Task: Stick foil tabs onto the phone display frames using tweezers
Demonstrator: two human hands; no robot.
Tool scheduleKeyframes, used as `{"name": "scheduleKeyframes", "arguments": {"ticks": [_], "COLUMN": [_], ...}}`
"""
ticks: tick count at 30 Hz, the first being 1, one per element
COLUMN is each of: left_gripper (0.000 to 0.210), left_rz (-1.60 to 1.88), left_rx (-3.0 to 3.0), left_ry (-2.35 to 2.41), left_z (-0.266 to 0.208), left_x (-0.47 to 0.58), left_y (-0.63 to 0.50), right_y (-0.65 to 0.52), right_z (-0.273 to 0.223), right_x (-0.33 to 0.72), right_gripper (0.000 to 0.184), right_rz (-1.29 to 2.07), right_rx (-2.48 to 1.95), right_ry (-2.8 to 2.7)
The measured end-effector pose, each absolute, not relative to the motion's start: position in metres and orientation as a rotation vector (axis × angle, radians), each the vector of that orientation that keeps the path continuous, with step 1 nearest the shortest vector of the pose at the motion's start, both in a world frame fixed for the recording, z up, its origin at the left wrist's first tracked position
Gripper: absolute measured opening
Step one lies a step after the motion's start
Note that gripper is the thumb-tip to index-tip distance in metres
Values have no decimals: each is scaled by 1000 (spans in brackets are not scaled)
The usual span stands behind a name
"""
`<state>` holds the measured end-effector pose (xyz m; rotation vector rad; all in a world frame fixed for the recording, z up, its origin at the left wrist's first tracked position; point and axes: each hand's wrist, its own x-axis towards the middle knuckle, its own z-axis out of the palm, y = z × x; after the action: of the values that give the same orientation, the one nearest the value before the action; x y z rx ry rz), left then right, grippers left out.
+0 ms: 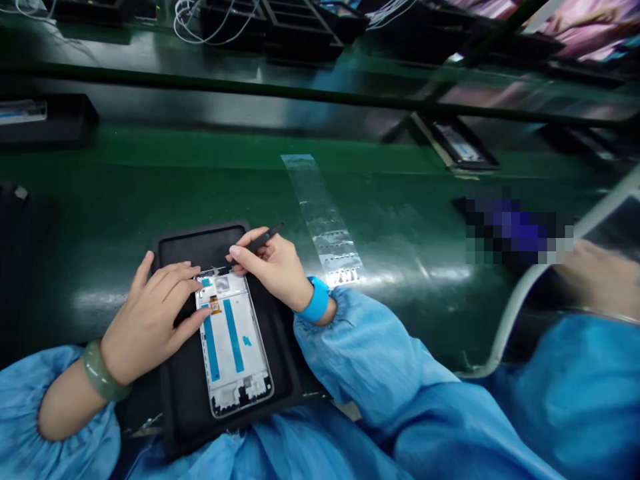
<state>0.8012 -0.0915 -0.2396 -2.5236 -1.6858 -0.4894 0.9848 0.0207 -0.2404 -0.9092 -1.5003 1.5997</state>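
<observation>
A phone mid-frame point(253, 357) with a silvery back, blue adhesive strips and a small orange flex cable point(215, 305) lies in a black tray point(173, 413). My left hand point(160, 310) rests on its upper left edge, fingers stretched out and the thumb beside the flex cable. Between the fingers of my right hand point(273, 267) is a slim black tool point(269, 237), held like a pen over the frame's top end. The tool's working tip is mostly hidden, so its exact kind does not show.
A clear plastic strip point(325, 217) lies on the green bench right of the tray. Farther back are another tray with a phone part point(460, 143) and a black holder point(55, 120). At right, a co-worker's blurred hand point(600, 277) is beside a pale curved edge point(515, 317).
</observation>
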Motion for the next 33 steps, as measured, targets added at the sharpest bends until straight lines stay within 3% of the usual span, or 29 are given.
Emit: {"name": "scheduleKeyframes", "arguments": {"ticks": [6,33], "left_gripper": [23,22], "left_rz": [-516,-530], "left_rx": [-2532,-2516], "left_ry": [-1727,-1789], "left_z": [-239,-235], "left_x": [802,806], "left_y": [-91,-93], "right_y": [15,13], "right_z": [-244,-241], "right_x": [986,986], "right_gripper": [20,17], "right_rz": [1363,1285], "right_rx": [-925,-902], "right_ry": [-1745,-1796]}}
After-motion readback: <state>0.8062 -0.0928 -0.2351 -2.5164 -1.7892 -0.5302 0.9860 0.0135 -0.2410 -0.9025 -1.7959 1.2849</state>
